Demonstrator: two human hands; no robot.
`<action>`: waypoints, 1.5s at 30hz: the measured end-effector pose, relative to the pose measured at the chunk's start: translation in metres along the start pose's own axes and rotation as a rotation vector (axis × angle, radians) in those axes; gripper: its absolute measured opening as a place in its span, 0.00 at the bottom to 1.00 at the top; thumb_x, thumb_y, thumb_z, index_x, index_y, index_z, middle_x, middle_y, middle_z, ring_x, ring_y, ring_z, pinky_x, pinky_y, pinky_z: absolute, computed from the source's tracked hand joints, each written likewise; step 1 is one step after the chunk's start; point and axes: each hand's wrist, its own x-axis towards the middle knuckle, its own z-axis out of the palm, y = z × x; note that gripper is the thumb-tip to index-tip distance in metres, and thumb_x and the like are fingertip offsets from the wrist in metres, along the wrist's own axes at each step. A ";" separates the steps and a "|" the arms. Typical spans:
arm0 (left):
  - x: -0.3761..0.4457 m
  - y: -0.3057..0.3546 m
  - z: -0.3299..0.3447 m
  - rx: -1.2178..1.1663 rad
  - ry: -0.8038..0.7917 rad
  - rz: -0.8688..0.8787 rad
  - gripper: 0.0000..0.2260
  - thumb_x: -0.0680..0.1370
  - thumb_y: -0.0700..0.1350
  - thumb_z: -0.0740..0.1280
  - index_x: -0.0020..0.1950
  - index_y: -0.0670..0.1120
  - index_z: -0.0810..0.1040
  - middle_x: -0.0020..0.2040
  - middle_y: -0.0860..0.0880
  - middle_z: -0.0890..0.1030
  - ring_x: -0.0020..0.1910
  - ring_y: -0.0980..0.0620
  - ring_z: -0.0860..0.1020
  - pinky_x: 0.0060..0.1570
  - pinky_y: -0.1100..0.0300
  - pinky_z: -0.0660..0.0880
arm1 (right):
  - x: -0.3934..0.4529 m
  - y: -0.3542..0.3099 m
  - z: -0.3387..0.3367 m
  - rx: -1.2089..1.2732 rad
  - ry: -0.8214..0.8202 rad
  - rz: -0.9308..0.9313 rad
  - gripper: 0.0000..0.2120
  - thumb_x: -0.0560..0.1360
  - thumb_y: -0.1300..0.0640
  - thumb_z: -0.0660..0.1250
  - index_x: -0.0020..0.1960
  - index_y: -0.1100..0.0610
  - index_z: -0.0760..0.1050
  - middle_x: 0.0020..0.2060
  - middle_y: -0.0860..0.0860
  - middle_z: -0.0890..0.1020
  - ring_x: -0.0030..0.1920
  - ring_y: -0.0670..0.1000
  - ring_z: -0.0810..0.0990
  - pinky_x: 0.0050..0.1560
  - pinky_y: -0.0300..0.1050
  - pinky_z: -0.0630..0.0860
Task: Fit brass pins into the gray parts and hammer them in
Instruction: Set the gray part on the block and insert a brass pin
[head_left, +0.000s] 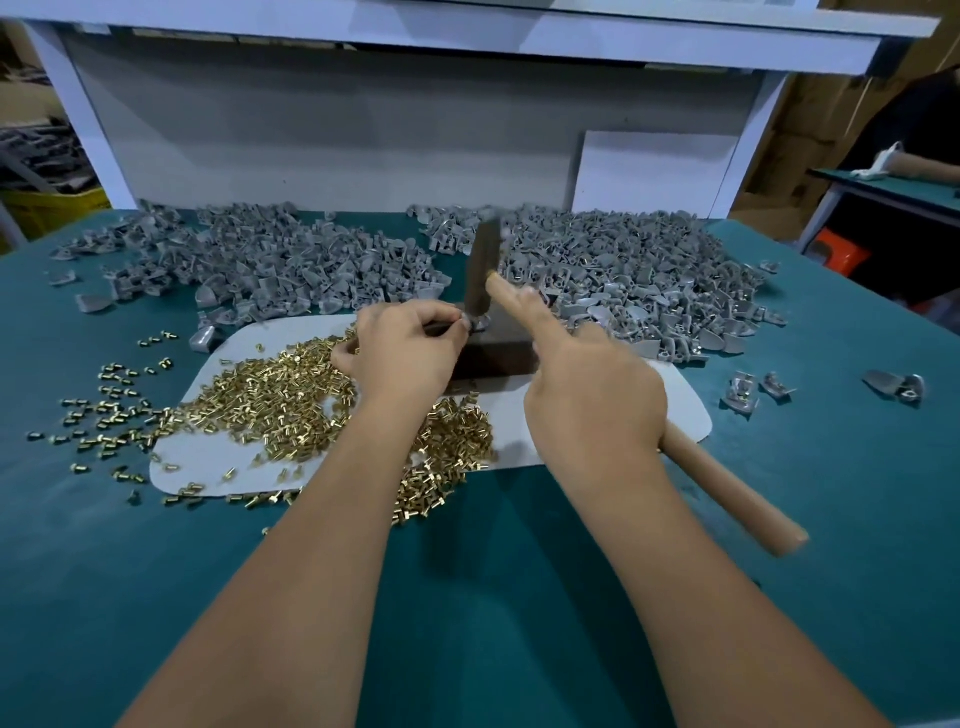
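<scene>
- Hammer (613, 395) at frame centre, its wooden handle running from the lower right up toward the middle, the dark metal head (483, 270) blurred and standing upright over a dark block (493, 353).
- Right hand (592, 395) clenched round the handle, forefinger stretched along it toward the head.
- Left hand (405, 353) with fingers curled, pinching a small gray part (478, 325) at the block's near-left top edge, directly beneath the hammer head; whether a pin sits in it cannot be told.
- Brass pins (291, 395) heaped loose on a pale mat (218, 457) at centre left, with more scattered off its left edge onto the green tabletop (493, 597); they point every way.
- Gray parts in two loose mounds across the upper half of the frame: one (249, 260) at upper left, a larger one (639, 275) at upper right, a strip of bare tabletop between them.
- Few stray gray parts (753, 389) lying apart at the right, beyond the mat's edge.
</scene>
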 end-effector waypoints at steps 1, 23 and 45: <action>-0.001 0.001 -0.001 -0.004 -0.001 -0.002 0.15 0.72 0.58 0.73 0.28 0.68 0.74 0.45 0.66 0.79 0.64 0.56 0.68 0.50 0.52 0.52 | 0.001 0.002 0.000 0.006 -0.032 0.012 0.30 0.77 0.58 0.61 0.75 0.41 0.56 0.42 0.54 0.77 0.31 0.52 0.63 0.26 0.42 0.50; -0.007 0.014 -0.017 -0.286 -0.212 -0.051 0.10 0.76 0.46 0.72 0.35 0.57 0.82 0.48 0.66 0.76 0.69 0.49 0.66 0.71 0.43 0.61 | 0.021 0.042 0.013 -0.058 -0.058 0.258 0.22 0.77 0.61 0.60 0.69 0.49 0.64 0.46 0.56 0.73 0.31 0.53 0.66 0.29 0.44 0.59; -0.009 0.011 -0.014 -0.099 -0.175 0.100 0.08 0.76 0.54 0.71 0.37 0.63 0.78 0.52 0.68 0.77 0.68 0.54 0.60 0.60 0.53 0.53 | 0.021 0.035 0.032 0.099 0.034 0.117 0.12 0.77 0.53 0.62 0.57 0.55 0.78 0.53 0.54 0.73 0.54 0.56 0.69 0.53 0.48 0.64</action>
